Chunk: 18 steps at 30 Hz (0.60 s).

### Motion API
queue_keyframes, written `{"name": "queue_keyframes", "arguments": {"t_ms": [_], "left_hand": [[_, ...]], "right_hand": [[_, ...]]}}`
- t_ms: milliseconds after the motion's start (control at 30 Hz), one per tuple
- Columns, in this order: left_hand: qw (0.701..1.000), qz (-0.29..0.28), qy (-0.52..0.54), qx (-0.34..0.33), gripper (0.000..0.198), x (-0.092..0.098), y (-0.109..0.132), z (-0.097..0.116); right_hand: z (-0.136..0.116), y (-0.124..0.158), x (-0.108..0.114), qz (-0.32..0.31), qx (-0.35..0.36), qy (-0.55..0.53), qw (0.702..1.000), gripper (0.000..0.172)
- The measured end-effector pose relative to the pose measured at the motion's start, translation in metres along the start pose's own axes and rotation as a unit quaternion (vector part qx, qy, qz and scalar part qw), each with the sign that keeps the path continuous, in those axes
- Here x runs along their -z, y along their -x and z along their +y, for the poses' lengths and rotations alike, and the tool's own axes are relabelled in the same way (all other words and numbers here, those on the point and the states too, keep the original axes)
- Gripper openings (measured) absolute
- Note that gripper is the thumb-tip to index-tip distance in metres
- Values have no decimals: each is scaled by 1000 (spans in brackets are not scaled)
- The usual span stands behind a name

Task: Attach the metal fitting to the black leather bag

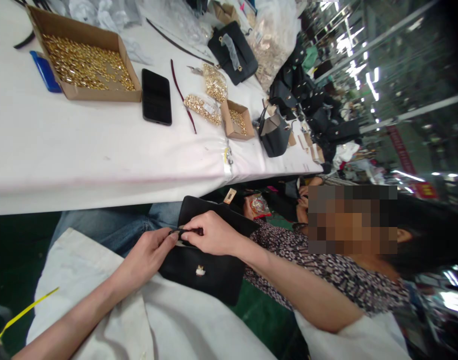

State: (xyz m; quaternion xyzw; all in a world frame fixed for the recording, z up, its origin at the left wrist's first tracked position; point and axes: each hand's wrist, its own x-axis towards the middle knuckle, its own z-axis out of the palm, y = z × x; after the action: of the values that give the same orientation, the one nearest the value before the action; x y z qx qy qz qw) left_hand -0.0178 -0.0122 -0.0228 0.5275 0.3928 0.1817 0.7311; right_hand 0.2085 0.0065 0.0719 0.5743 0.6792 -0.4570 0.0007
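A black handbag (210, 287) lies across my lap, with a small gold clasp (200, 270) on its near side, partly covered in white wrapping. Over the bag's middle, my left hand (154, 247) is closed, pinching one end of a thin black strap (185, 231) between thumb and fingers. My right hand (210, 232) pinches the same strap just to the right, its fingers curled over the bag. The fingertips of both hands almost meet. Whether the strap is joined to the bag is hidden by the hands.
On the white table (82, 150) are a cardboard box of gold fittings (127, 90), a phone (156, 97), bags of gold pieces (203, 108), a smaller box (231, 131) and black handbags (276, 132). Close on my right sits a co-worker (274, 245) in a patterned top.
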Motion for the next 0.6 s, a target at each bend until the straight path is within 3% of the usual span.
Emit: {"name": "queue_keyframes", "arguments": {"t_ms": [600], "left_hand": [[998,43,-41,1,38,-6,-3,8]], "right_hand": [[-3,4,-9,42,1,-2,999,11]]}}
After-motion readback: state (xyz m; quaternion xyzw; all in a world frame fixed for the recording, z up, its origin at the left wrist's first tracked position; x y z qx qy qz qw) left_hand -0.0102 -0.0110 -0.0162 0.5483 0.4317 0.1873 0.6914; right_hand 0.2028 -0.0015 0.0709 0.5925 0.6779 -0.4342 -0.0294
